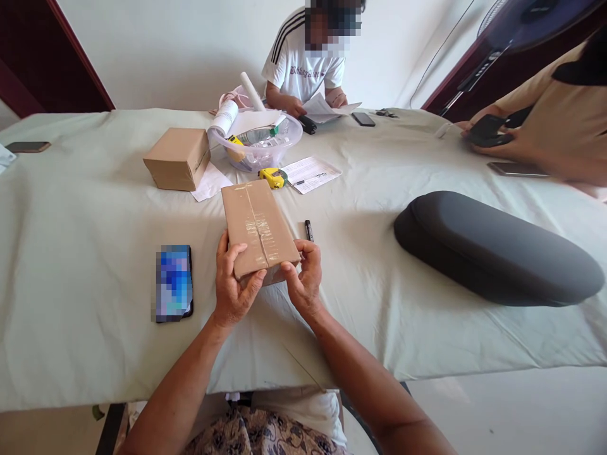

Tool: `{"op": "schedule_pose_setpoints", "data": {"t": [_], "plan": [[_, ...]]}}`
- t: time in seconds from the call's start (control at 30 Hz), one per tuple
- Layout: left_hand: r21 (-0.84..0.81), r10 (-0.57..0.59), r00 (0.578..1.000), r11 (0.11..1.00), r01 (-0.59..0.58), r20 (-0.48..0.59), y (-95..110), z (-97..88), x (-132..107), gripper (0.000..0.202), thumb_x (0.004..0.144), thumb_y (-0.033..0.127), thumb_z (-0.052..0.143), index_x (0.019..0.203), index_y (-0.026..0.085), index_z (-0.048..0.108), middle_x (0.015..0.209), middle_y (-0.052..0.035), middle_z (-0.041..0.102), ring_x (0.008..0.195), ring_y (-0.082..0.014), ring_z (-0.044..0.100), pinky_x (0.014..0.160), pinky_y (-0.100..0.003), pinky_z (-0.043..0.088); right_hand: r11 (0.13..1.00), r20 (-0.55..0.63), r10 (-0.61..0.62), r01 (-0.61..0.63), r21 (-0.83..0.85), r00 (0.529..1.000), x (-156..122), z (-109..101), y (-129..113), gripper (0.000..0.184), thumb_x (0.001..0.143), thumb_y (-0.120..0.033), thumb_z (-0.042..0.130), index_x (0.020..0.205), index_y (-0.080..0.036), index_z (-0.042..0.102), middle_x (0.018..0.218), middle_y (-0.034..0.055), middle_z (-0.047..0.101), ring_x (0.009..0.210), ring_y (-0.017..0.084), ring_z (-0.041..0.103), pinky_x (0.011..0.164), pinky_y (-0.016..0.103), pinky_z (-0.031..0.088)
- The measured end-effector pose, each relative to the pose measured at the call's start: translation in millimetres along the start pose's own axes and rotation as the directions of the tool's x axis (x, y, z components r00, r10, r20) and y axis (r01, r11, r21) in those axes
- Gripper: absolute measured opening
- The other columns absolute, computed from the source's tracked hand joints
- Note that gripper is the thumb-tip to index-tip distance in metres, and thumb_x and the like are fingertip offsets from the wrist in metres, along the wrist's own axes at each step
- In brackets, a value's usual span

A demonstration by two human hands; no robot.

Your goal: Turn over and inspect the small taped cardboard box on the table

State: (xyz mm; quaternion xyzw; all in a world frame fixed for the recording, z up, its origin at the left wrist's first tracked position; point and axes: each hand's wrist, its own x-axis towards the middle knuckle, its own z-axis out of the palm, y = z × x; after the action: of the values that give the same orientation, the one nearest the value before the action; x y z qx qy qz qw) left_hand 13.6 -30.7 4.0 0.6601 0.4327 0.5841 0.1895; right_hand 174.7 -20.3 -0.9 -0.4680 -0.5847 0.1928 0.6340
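Between my two hands is a brown cardboard box [258, 221], with clear tape running along its top seam. My left hand [234, 281] grips its near left corner, fingers along the side and thumb at the near edge. At the near right corner my right hand [304, 275] holds the box too, its thumb on the near face. The box's underside is hidden, so I cannot tell whether it touches the table. A black marker [308, 230] lies just beyond my right hand. To the left of my left hand lies a phone [173, 284] with a lit, blurred screen.
A second cardboard box [176, 158] stands beside a clear plastic basin [284, 148] of odds and ends. Near them are a yellow tape measure [272, 178] and a printed sheet [313, 174]. A long dark grey case [497, 246] lies right. Two people sit across and at right.
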Motion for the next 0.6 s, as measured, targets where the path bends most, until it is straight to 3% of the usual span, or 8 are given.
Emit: {"op": "schedule_pose_setpoints", "data": {"t": [0.17, 0.6], "plan": [[-0.029, -0.034, 0.999, 0.999, 0.034, 0.005, -1.7, -3.5, -1.0, 0.049, 0.090, 0.041, 0.069, 0.132, 0.027, 0.049, 0.163, -0.0163, 0.034, 0.149, -0.0336, 0.041, 0.115, -0.051, 0.044, 0.994, 0.026, -0.059, 0.057, 0.088, 0.998, 1.5, -1.6, 4.2, 0.025, 0.096, -0.050, 0.057, 0.104, -0.026, 0.058, 0.098, 0.0028, 0.060, 0.091, 0.019, 0.058, 0.079, 0.035, 0.048], [0.001, 0.024, 0.999, 1.000, -0.024, -0.026, -2.2, -4.6, 3.4, 0.049, 0.088, 0.046, 0.070, 0.130, 0.026, 0.052, 0.157, -0.0162, 0.042, 0.145, -0.0331, 0.046, 0.115, -0.051, 0.043, 0.994, 0.040, -0.013, 0.009, 0.113, 0.999, 4.9, -1.8, 1.4, 0.033, 0.093, -0.057, 0.060, 0.100, -0.026, 0.058, 0.096, 0.0034, 0.062, 0.090, 0.020, 0.060, 0.077, 0.035, 0.050]]}}
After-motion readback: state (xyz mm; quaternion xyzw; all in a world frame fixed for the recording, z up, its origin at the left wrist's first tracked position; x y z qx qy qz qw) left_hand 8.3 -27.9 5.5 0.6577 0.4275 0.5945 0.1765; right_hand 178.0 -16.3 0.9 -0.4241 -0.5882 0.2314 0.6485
